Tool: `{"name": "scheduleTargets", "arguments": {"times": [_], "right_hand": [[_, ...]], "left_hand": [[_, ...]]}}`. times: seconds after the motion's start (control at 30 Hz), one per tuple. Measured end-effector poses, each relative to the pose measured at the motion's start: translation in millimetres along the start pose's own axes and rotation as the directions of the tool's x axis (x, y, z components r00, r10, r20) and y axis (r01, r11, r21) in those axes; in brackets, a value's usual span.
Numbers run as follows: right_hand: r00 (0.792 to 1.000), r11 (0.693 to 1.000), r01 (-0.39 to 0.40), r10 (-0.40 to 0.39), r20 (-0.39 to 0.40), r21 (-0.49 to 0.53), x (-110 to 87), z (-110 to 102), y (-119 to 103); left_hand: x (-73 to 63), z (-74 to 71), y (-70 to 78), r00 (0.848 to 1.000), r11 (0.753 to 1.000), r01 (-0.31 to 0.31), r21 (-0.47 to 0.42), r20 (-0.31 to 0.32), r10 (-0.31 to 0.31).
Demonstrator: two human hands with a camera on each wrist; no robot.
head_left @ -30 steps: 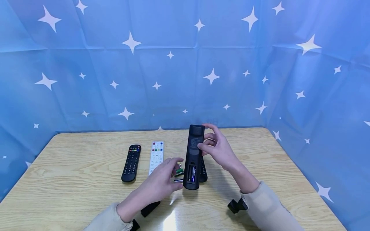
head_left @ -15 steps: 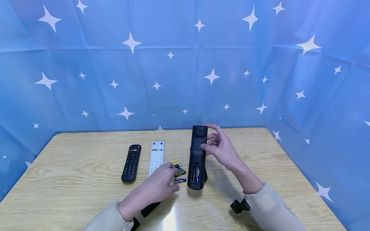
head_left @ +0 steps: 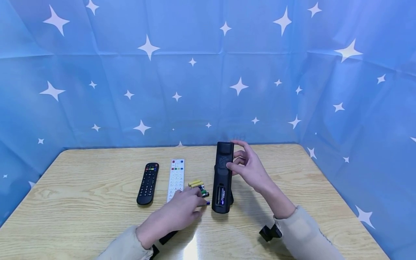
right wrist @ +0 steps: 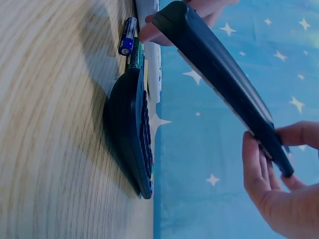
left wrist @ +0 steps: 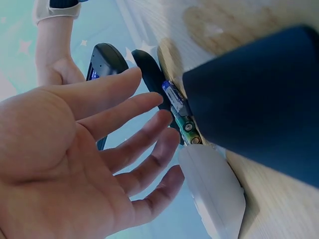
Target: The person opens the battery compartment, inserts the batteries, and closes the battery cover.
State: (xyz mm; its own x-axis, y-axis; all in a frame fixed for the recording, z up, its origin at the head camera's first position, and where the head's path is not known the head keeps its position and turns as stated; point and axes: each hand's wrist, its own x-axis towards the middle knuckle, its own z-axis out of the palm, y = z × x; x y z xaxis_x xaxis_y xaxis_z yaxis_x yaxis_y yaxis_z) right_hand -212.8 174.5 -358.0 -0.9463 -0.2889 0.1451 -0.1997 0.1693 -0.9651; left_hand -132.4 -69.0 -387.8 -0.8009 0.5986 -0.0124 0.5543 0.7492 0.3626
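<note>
My right hand (head_left: 251, 169) holds a black remote control (head_left: 222, 159) up by its top end, thumb on its back and fingers on the other side. The remote's back faces me, and its battery compartment (head_left: 221, 195) is uncovered with a blue-and-silver battery showing inside. Left of it, my left hand (head_left: 178, 211) reaches low over the table, palm showing and fingers loosely spread in the left wrist view. A loose blue battery (right wrist: 128, 36) lies right by its fingertips, partly covered by them in the head view. Green batteries (left wrist: 184, 122) and yellow batteries (head_left: 195, 183) lie just beyond.
A second black remote (right wrist: 127, 134) lies on the table behind the held one. Further left are a white remote (head_left: 176, 175), partly behind my left hand, and another black remote (head_left: 147, 184). A dark object (head_left: 168, 237) pokes out beneath my left forearm. A starry blue curtain (head_left: 208, 72) surrounds the table.
The held remote has shifted slightly right with my right hand. My left hand has drawn away from its lower end and now partly covers the loose blue battery.
</note>
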Motion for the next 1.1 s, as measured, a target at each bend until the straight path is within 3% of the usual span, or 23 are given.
{"name": "scheduleTargets", "arguments": {"times": [0.17, 0.73, 0.97, 1.1], "right_hand": [[1.0, 1.0, -0.005, 0.005, -0.002, -0.004, -1.1, 0.9, 0.8], [1.0, 1.0, -0.007, 0.006, -0.015, -0.025, -1.0, 1.3, 1.0], [1.0, 1.0, -0.009, 0.008, -0.021, -0.026, -0.6, 1.8, 0.5], [1.0, 1.0, -0.006, 0.006, -0.023, -0.021, -0.9, 2.2, -0.1]], "left_hand": [[-0.7, 4.0, 0.1, 0.999, 0.998, -0.028, 0.061, -0.018, 0.029], [-0.2, 2.5, -2.5, 0.999, 0.999, -0.013, 0.036, -0.048, 0.014], [2.4, 3.9, -4.4, 0.992, 0.998, -0.066, 0.013, -0.103, 0.067], [6.0, 3.6, -2.9, 0.993, 0.996, -0.074, 0.039, -0.084, 0.077]]}}
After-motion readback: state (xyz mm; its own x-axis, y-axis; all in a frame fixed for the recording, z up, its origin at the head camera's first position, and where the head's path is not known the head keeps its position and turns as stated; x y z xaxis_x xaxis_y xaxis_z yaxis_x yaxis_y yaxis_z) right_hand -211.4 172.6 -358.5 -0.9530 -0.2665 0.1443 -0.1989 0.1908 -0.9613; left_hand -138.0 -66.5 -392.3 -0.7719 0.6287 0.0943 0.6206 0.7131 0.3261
